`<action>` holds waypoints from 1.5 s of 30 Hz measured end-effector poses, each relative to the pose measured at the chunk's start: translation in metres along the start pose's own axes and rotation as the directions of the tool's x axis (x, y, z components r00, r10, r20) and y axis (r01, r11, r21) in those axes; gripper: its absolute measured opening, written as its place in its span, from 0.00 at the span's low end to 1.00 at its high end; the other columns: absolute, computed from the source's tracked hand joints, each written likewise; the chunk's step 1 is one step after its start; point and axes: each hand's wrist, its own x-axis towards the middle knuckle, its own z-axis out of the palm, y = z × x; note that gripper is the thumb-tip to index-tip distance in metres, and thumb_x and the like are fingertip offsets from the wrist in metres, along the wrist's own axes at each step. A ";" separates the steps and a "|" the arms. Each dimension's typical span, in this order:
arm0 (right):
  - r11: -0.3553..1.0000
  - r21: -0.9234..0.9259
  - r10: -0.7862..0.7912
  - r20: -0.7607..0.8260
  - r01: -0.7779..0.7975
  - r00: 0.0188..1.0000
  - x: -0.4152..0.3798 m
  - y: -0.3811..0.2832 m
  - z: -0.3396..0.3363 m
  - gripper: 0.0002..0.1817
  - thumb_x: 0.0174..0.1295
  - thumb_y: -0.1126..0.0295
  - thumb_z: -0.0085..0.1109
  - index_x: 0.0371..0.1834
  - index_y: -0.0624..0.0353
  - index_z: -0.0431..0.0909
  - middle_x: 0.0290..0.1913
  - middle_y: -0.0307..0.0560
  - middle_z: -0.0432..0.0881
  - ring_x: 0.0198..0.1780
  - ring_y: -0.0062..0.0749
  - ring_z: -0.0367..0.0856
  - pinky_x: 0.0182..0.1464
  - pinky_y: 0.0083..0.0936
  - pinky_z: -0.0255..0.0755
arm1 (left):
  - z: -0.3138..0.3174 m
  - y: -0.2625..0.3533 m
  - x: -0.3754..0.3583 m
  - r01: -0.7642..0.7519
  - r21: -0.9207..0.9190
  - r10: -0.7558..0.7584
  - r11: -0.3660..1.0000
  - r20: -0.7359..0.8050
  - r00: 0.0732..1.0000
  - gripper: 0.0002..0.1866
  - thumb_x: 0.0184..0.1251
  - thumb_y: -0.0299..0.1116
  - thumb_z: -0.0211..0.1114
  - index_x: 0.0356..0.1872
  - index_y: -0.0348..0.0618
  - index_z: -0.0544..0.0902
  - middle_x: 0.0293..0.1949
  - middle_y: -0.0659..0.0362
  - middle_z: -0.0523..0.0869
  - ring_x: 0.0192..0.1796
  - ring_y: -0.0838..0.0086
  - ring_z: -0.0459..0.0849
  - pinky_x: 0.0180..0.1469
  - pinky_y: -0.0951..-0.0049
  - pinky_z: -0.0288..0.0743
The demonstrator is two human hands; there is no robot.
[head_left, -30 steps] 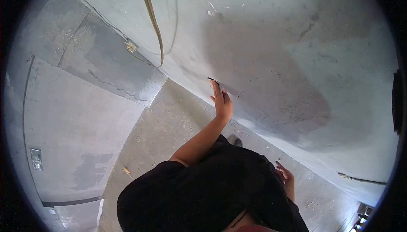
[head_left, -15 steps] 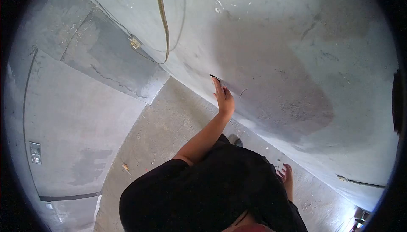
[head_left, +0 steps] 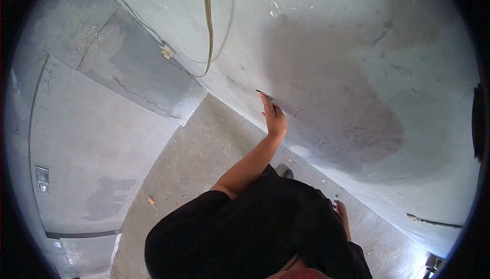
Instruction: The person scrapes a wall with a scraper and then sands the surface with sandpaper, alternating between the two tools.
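My left hand [head_left: 275, 121] reaches up to the pale plastered wall [head_left: 326, 75]. Its fingers lie along a thin flat tool [head_left: 262, 92] with a dark edge, which is pressed to the wall beside a large darker patch. The rest of the tool is hidden by the fingers. Low on the other side of my body, my right hand [head_left: 341, 209] is partly hidden by the black shirt. Its fingers look curled near something small and whitish, too small to name.
A strap or cable [head_left: 208, 24] hangs down by the wall. A yellowish wall box [head_left: 167, 51] with wires sits near the corner. The grey floor [head_left: 199, 141] has small debris. At the left is a panel [head_left: 102, 136] with a metal fitting [head_left: 43, 179]. A pipe [head_left: 434, 222] runs at the lower right.
My left hand and the tool have shifted slightly right in view, along with the surroundings. My right hand, earlier with its fingers spread, has drawn in closer to my body with its fingers curled.
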 end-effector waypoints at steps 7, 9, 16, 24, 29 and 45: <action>0.999 0.054 0.002 0.005 -0.002 1.000 -0.072 -0.037 0.055 0.25 0.66 0.58 0.55 0.63 0.57 0.68 0.52 0.59 0.76 0.43 0.47 0.80 0.41 0.42 0.77 | -0.010 0.004 -0.006 -0.085 -0.023 0.087 0.996 0.064 0.994 0.33 0.77 0.29 0.39 0.77 0.46 0.35 0.79 0.51 0.41 0.80 0.59 0.40 0.74 0.47 0.22; 1.000 0.016 -0.004 0.021 0.004 1.000 -0.083 -0.041 0.065 0.25 0.66 0.59 0.55 0.63 0.57 0.69 0.53 0.58 0.76 0.44 0.47 0.80 0.42 0.42 0.77 | -0.014 -0.007 0.021 -0.001 -0.055 0.000 0.999 -0.019 1.000 0.33 0.76 0.28 0.38 0.77 0.46 0.36 0.79 0.51 0.40 0.80 0.59 0.39 0.74 0.47 0.23; 0.970 -0.232 -0.049 0.103 0.072 0.993 -0.101 -0.093 0.079 0.23 0.67 0.59 0.54 0.61 0.58 0.71 0.54 0.56 0.77 0.47 0.45 0.80 0.45 0.40 0.76 | -0.024 0.010 -0.010 0.004 0.082 -0.010 0.997 0.075 0.997 0.33 0.76 0.29 0.39 0.77 0.46 0.37 0.79 0.51 0.39 0.80 0.57 0.38 0.73 0.40 0.26; 0.798 -0.560 -0.111 0.226 0.222 0.968 -0.078 -0.163 0.081 0.21 0.68 0.60 0.53 0.60 0.59 0.73 0.55 0.54 0.77 0.50 0.43 0.79 0.49 0.38 0.75 | -0.032 0.012 0.013 0.080 0.096 -0.079 0.992 -0.013 0.997 0.32 0.78 0.31 0.38 0.77 0.47 0.36 0.79 0.51 0.42 0.79 0.55 0.39 0.74 0.40 0.30; 0.703 -0.662 -0.085 0.284 0.260 0.955 -0.086 -0.152 0.094 0.20 0.69 0.61 0.52 0.59 0.59 0.74 0.56 0.53 0.78 0.52 0.42 0.79 0.51 0.36 0.75 | -0.035 0.020 0.004 0.091 0.079 -0.090 0.993 -0.014 0.996 0.32 0.77 0.32 0.39 0.77 0.46 0.37 0.78 0.52 0.44 0.80 0.58 0.40 0.74 0.42 0.33; 0.967 -0.158 -0.163 0.217 0.200 0.962 0.002 -0.217 0.261 0.24 0.67 0.53 0.53 0.63 0.50 0.69 0.52 0.49 0.82 0.48 0.44 0.84 0.53 0.62 0.66 | -0.347 -0.117 0.095 -0.215 0.794 -0.628 0.569 0.588 0.510 0.26 0.75 0.44 0.48 0.66 0.38 0.70 0.65 0.44 0.73 0.66 0.55 0.73 0.69 0.59 0.62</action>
